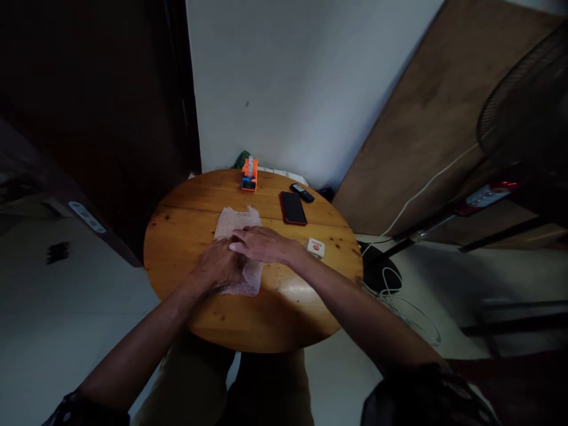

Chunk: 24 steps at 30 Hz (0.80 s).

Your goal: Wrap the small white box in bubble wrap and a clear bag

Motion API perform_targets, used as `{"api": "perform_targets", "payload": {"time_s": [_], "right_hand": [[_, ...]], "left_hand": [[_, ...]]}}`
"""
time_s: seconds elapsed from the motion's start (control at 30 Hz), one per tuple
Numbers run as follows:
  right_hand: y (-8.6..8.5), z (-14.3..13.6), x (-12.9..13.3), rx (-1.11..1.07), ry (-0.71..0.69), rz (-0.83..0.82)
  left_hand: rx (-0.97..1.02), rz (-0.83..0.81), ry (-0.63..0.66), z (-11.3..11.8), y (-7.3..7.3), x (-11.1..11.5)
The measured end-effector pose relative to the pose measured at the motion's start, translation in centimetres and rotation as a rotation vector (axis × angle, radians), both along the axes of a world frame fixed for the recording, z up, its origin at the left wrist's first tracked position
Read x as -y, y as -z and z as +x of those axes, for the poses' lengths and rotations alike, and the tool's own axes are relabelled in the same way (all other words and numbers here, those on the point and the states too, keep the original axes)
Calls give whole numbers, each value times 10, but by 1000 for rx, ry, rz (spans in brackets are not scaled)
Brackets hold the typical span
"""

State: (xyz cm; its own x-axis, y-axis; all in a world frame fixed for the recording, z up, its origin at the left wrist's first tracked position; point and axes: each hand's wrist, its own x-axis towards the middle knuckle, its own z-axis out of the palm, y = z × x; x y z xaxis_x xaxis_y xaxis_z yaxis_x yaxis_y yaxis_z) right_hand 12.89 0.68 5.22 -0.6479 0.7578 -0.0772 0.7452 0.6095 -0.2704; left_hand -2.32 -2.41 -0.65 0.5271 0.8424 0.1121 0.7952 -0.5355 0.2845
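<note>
A sheet of bubble wrap [239, 219] lies on the round wooden table [186, 236], its lower part raised and creased beside my hands. My left hand [220, 264] rests on the wrap from the left, its fingers mostly hidden, so whether they grip anything does not show. Coming in from the right, my right hand [262, 244] lies across the left one's fingertips, its own fingers stretched out and open. Dark shadow fills the gap between the two hands. Whether anything sits under the wrap cannot be made out.
An orange and blue tape dispenser [249, 174] stands at the table's back. Further right are a dark phone [293, 208] with a red edge, a black remote-like device [302, 192] and a small white box [315, 248]. A fan [523, 100] and loose white cable [412, 307] are at right.
</note>
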Motion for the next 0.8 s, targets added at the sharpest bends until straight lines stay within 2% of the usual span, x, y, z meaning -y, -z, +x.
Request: {"api": "perform_targets", "payload": {"time_s": [0.13, 0.3, 0.47, 0.57, 0.67, 0.8], "right_hand": [[-12, 50, 14, 121, 51, -71], [2, 81, 26, 132, 94, -97], [5, 86, 22, -4, 121, -159], [2, 82, 22, 72, 187, -124], [5, 77, 23, 181, 165, -85], [12, 76, 23, 215, 152, -77]], "left_hand": [[-57, 15, -9, -3, -6, 5], [-103, 21, 13, -4, -6, 1], [-127, -23, 39, -10, -11, -3], [-189, -62, 45, -12, -20, -4], [-235, -84, 27, -13, -29, -6], [-258, -43, -49, -16, -35, -4]]}}
